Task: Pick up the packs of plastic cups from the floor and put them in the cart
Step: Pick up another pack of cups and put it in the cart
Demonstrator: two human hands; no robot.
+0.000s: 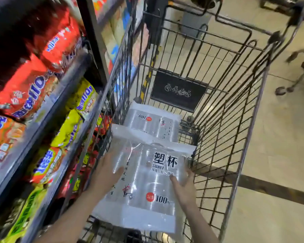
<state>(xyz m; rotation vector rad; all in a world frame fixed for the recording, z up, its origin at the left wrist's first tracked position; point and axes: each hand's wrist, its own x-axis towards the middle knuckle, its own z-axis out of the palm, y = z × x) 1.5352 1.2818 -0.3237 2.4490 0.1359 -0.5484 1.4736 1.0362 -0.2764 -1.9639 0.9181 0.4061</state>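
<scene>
You held the pack of plastic cups (pixel 147 183) inside the cart (pixel 249 109), left hand (pixel 106 171) and right hand (pixel 183 186) pinching its edges; releasing it came next.

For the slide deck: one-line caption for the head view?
Both hands, left hand and right hand, lower a pack of plastic cups into a wire cart holding another pack.

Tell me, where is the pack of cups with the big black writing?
In the head view, the pack is low in the middle, held by the left hand and right hand inside the cart, overlapping another pack.
</scene>
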